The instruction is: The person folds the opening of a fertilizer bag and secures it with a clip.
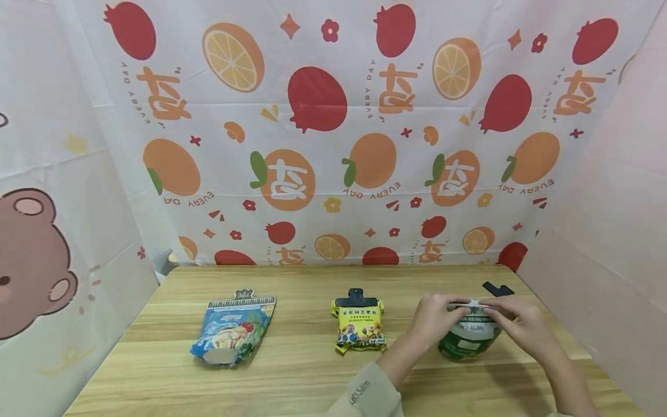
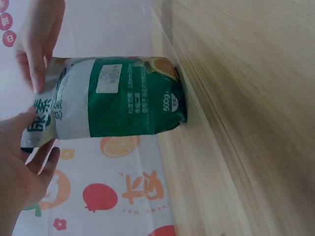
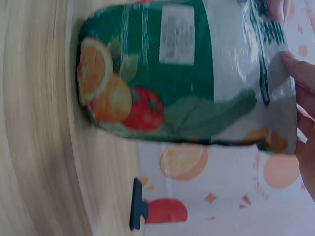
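A green and white plastic bag [image 1: 469, 341] marked 500g stands upright on the table, its printed fruit showing in the right wrist view. My left hand [image 1: 435, 317] pinches one end of the bag's top edge between thumb and fingers. At the opposite end, my right hand [image 1: 523, 321] pinches the same edge. The top looks flattened into a straight line between both hands. Behind the right hand, a black bag clip [image 1: 497, 288] lies on the table, apart from the bag.
Left of the hands lies a yellow bag [image 1: 361, 327] with a black clip [image 1: 356, 298] across its top. Farther left is a blue bag [image 1: 229, 336] under a dark decorated clip [image 1: 242, 298]. A fruit-print curtain [image 1: 359, 226] hangs behind the wooden table [image 1: 292, 382].
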`<move>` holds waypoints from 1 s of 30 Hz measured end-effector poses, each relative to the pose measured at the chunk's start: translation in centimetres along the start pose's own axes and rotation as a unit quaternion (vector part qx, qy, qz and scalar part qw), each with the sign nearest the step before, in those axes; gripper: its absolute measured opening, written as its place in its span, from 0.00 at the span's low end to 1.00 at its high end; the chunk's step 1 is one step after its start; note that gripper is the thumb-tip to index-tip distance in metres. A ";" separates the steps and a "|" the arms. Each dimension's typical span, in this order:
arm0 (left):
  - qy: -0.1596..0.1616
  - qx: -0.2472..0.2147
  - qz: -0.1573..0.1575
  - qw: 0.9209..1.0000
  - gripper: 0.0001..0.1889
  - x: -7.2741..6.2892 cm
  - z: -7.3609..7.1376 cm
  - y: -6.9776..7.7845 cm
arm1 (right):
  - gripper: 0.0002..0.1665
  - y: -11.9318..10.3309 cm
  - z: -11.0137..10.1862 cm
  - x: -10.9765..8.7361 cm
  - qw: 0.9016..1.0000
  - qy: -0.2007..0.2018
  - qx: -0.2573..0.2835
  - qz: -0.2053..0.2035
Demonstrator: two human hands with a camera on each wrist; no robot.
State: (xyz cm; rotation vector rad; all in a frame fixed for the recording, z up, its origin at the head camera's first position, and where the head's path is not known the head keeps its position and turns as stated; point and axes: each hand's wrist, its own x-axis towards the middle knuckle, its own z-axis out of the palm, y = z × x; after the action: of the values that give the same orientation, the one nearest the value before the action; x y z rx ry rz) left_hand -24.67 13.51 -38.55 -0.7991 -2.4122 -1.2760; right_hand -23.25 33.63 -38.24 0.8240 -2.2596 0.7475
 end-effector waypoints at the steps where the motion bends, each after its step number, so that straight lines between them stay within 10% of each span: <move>1: 0.004 0.002 -0.001 1.000 0.09 0.0 0.1 0.0 | 0.19 -0.3 0.2 0.2 1.000 -0.003 -0.001 -0.006; 20: 0.070 0.035 0.051 0.996 0.05 0.0 0.7 -0.3 | 0.10 -0.3 1.8 0.3 0.994 0.079 -0.018 -0.068; 30: 0.002 -0.017 0.016 1.000 0.09 0.2 0.1 -0.9 | 0.23 -0.1 0.4 0.0 0.999 0.026 0.014 -0.040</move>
State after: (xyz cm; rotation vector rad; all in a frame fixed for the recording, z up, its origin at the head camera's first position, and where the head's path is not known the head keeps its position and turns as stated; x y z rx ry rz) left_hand -25.32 13.28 -39.11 -0.8400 -2.3708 -1.3091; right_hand -23.36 33.32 -38.46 0.8925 -2.1609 0.7561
